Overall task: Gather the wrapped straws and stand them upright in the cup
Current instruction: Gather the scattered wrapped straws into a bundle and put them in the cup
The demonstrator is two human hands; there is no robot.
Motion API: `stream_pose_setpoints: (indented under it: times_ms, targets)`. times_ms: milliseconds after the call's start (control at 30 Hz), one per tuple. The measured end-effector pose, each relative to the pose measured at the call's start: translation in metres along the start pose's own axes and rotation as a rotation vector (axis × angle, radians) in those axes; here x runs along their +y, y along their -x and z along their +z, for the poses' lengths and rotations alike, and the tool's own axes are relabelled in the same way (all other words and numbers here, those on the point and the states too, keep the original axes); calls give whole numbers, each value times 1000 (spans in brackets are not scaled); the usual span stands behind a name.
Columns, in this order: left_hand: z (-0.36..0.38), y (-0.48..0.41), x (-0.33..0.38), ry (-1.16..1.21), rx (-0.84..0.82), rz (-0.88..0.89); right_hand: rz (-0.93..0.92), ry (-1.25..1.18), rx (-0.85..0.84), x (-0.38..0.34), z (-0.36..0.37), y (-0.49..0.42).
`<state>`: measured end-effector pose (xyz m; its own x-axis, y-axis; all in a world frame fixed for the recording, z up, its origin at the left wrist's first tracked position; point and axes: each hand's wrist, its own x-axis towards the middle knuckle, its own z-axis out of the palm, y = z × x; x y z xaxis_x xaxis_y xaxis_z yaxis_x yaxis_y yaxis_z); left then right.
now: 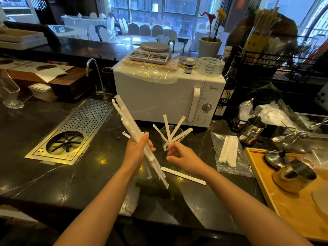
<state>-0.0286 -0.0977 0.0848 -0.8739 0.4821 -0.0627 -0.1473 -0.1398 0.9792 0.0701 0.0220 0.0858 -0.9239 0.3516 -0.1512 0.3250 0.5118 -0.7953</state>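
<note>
left hand: raised above the surface, fingers wrapped around a bundle of wrapped straws, which slants from upper left down to lower right past the wrist.
right hand: just right of the left hand, in front of the cup; fingers curled loosely, tips close to the lower ends of the straws in the cup; whether they pinch one cannot be told.
cup: clear, standing on the dark surface in front of the microwave.
straws in cup: four or so wrapped straws fanned out, leaning in different directions, tops above the rim.
loose straw: one wrapped straw lying flat on the surface, below the right hand, beside the bundle's lower end.
plastic bag: clear, flat on the surface to the right of the cup, with more wrapped straws inside.
drain grille: metal, set in the surface to the left of the hands.
wooden tray: at the right edge, carrying metal cups.
</note>
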Motion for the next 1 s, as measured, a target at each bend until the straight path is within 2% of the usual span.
stream_pose_setpoints:
  times_ms: [100, 267, 467, 767, 1000]
  targets:
    - [-6, -2, 0, 30, 18, 4, 68, 172, -12, 20, -6, -1]
    - [-17, -4, -3, 67, 36, -20, 184, 486, -131, 56, -4, -1]
    - [-25, -8, -2, 94, 31, -79, 227, 723, -225, 68, 6, -8]
    - [-42, -15, -2, 118, 4, -96, 199, 979, -297, 64, 25, -22]
    - [-61, -27, -5, 137, 24, -112, 130, 932, -167, 34, 36, -45]
